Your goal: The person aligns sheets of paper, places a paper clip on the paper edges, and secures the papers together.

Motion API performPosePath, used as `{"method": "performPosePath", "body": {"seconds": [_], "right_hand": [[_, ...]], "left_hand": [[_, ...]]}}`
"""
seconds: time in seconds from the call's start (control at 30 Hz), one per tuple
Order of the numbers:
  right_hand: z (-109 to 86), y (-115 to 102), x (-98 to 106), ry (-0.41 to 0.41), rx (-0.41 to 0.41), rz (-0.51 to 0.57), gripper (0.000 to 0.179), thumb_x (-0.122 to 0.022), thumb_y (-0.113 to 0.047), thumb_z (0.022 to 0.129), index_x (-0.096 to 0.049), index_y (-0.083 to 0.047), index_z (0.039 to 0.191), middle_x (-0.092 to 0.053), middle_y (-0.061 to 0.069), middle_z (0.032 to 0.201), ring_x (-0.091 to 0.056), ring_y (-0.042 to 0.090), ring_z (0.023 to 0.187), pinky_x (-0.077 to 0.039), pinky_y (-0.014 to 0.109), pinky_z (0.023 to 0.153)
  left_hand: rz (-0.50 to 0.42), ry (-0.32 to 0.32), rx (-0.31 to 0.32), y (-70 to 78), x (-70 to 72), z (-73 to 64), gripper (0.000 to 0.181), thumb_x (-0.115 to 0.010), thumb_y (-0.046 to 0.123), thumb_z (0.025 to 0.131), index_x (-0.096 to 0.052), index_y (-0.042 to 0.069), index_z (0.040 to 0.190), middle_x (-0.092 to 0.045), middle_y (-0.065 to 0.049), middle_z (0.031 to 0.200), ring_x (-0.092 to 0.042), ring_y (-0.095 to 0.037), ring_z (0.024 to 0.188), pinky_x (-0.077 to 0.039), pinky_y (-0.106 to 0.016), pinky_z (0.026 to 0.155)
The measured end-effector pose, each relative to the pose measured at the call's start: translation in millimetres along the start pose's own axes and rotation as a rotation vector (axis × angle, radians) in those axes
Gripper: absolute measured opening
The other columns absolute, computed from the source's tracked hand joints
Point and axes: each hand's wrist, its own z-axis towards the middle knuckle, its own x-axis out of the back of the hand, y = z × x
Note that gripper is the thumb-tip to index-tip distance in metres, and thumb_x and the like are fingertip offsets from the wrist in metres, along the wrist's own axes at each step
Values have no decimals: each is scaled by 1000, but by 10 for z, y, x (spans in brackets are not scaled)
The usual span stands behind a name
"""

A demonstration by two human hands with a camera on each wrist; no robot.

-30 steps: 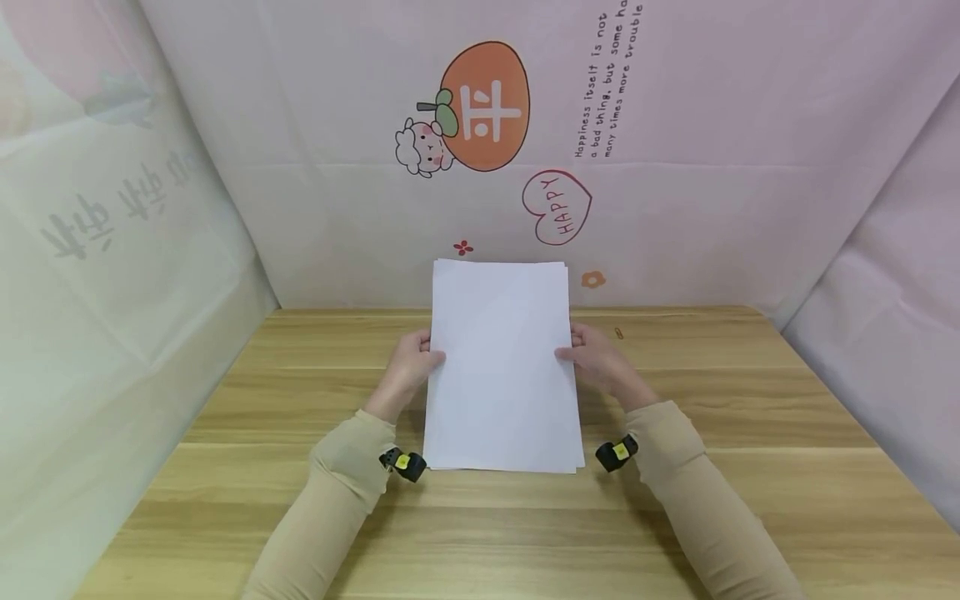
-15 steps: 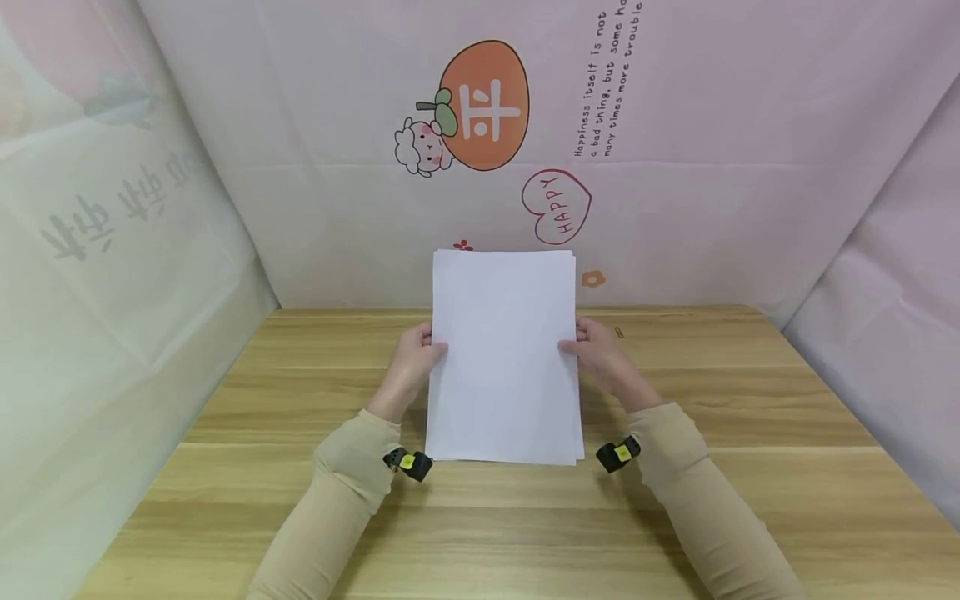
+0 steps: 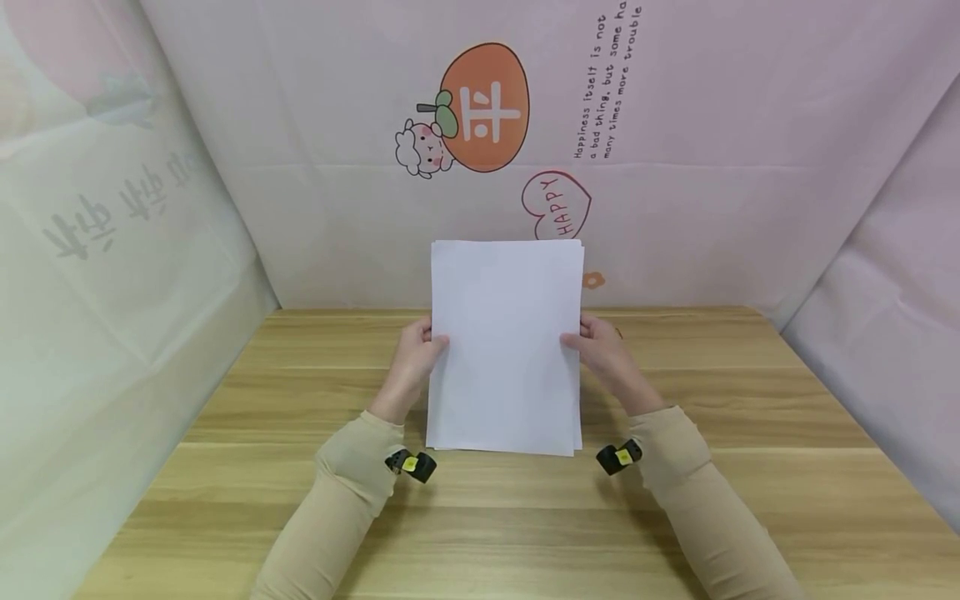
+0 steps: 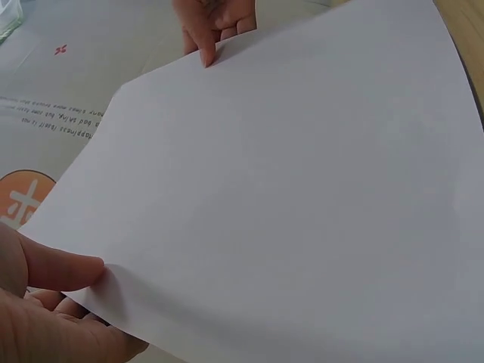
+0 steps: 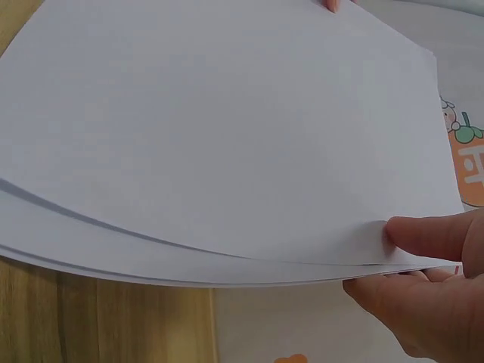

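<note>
Several sheets of white paper (image 3: 504, 350) are held up in a loose stack over the wooden table, blank side up. My left hand (image 3: 417, 352) grips the left edge, thumb on top and fingers curled underneath. At the right edge my right hand (image 3: 606, 353) holds the stack the same way. In the right wrist view the sheets of paper (image 5: 227, 136) lie slightly fanned, the top one set back from those below. The left wrist view shows the left thumb (image 4: 68, 271) pressing on the sheet near a corner, with the other hand on the opposite edge.
The wooden table (image 3: 495, 533) spans the space beneath. A printed white cloth (image 3: 337, 208) hangs behind it, with more cloth at both sides. An orange paper clip (image 3: 618, 332) lies by my right hand, mostly covered. Black cameras (image 3: 411, 464) are strapped at both wrists.
The paper stack has risen and its top edge has moved up over the back cloth, now overlapping the heart print. Both hands have moved up slightly with it, grips unchanged.
</note>
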Motion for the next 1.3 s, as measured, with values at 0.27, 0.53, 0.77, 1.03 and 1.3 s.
{"method": "performPosePath", "body": {"seconds": [0.27,0.53,0.77,1.03,1.3], "right_hand": [[-38,-22,-1,-16,71,28,57,-43,-4,98,-17,2,149,-36,23,148,-40,34,134,-38,45,106],[-60,-45,-12,-3,94,26,56,-44,-6,99,-20,1,148,-38,23,146,-41,34,133,-39,47,104],[-59,-39,-11,14,130,35,54,-45,-6,99,-23,1,148,-40,22,145,-42,33,132,-39,47,104],[-83,-96,3,24,172,23,52,-45,-8,99,-26,0,147,-43,22,143,-44,32,130,-39,47,104],[-92,-117,-16,59,204,29,50,-45,-7,99,-30,0,146,-48,21,139,-49,30,125,-50,28,91]], "left_hand": [[-12,10,-26,2,3,-15,39,-48,1,95,-45,-7,134,-53,-24,130,-51,-33,123,-40,-46,104],[-32,35,-51,-15,-2,5,36,-50,0,94,-49,-9,128,-56,-25,126,-53,-32,119,-41,-44,103],[-70,42,-89,3,4,-13,36,-50,0,94,-49,-7,129,-57,-23,126,-53,-28,120,-41,-41,104],[-93,48,-140,45,3,-30,36,-51,1,94,-49,-6,129,-58,-22,125,-53,-27,121,-40,-41,105],[-85,52,-184,72,0,-43,36,-52,2,94,-51,-3,130,-59,-20,124,-54,-26,118,-42,-41,103]]}}
